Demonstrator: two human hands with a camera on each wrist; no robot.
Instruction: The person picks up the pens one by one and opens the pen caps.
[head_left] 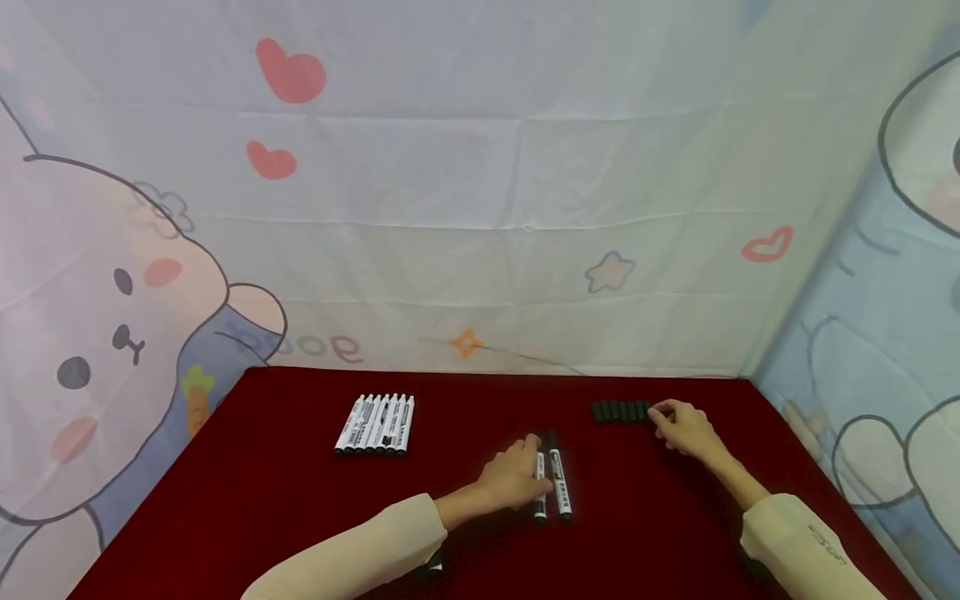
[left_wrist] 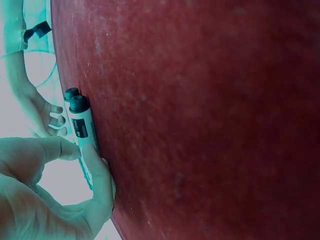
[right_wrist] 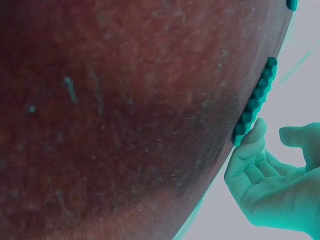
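My left hand point(head_left: 512, 477) is over a white marker point(head_left: 540, 498) lying on the red cloth, thumb and index finger at either side of its barrel. Just right of it lies a second white marker point(head_left: 561, 485) with a black cap at its far end. In the left wrist view, the marker point(left_wrist: 83, 127) shows its dark end beyond the pinching fingertips. At the back right my right hand point(head_left: 686, 429) is at the right end of a row of black caps point(head_left: 618, 411). The right wrist view shows its index fingertip by the last cap point(right_wrist: 239, 135), thumb held apart.
Several uncapped white markers point(head_left: 377, 425) lie side by side at the back left of the red table point(head_left: 480, 400). Part of another dark-and-white object point(head_left: 433, 564) shows beneath the left sleeve. A printed cloth point(head_left: 450, 167) hangs behind the table.
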